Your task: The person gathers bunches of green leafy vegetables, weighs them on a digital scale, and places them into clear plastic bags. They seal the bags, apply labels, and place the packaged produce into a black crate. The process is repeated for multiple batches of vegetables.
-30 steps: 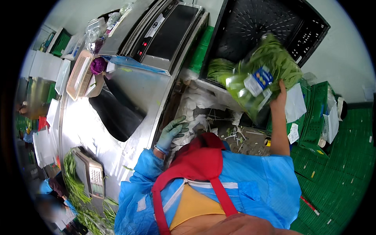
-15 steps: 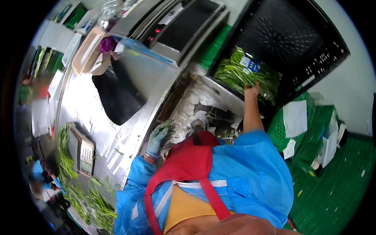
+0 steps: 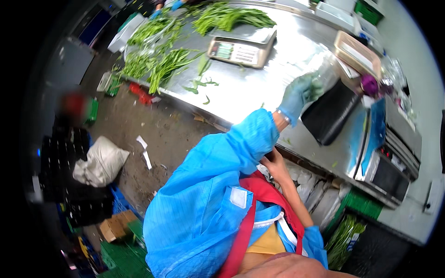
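My left hand [image 3: 301, 95], in a pale green-blue glove, reaches over the steel table [image 3: 273, 83]. Its fingers are curled at what looks like a clear plastic bag [image 3: 328, 67], blurred by glare and motion. Right beside that hand lies a black, flat sheet or pouch [image 3: 331, 113]. My bare right hand [image 3: 276, 163] is below the table's near edge, under my left sleeve; its fingertips are partly hidden, and I cannot see anything in it. A weighing scale [image 3: 243, 48] stands on the table, with long green leafy vegetables [image 3: 232, 18] behind it.
More greens [image 3: 162, 67] lie at the table's left end. At the right are a beige basket [image 3: 359, 53], a purple roll [image 3: 369, 85] and a black-topped machine [image 3: 387, 173]. Bagged greens [image 3: 345, 241] sit in a black crate [image 3: 380, 245]. A white sack [image 3: 102, 162] rests at left.
My view has swung left. My right hand has left the bagged greens in the black crate and come in beside my body. My left hand has moved out over the table.
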Demonstrator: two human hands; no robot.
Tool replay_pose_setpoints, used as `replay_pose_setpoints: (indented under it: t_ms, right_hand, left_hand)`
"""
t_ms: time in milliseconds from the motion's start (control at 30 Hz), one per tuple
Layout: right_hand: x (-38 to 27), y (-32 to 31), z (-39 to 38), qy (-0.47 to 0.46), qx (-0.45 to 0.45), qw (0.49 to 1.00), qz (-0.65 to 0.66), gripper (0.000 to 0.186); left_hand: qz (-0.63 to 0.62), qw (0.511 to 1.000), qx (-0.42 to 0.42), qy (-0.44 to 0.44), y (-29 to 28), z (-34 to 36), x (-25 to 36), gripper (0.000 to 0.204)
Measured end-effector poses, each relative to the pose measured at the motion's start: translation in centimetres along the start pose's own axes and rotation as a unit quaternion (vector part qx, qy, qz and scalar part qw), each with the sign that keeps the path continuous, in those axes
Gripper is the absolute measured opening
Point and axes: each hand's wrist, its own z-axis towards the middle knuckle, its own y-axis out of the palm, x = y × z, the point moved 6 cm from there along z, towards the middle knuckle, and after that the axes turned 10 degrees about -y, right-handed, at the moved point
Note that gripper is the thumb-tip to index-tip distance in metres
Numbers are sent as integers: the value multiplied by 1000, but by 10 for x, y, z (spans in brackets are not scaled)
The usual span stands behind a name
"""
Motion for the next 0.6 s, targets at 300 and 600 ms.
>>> replay_pose_setpoints:
  t_ms: [300,600]
  right_hand:
    - [-4,185,169,-120,-345,914,-176,17]
    - [49,314,309,-77,-520,822,-220,19]
  left_hand:
    - [-282,917,77,271,-316,79,297,16]
    - [-157,902,351,195,-546,75,461,17]
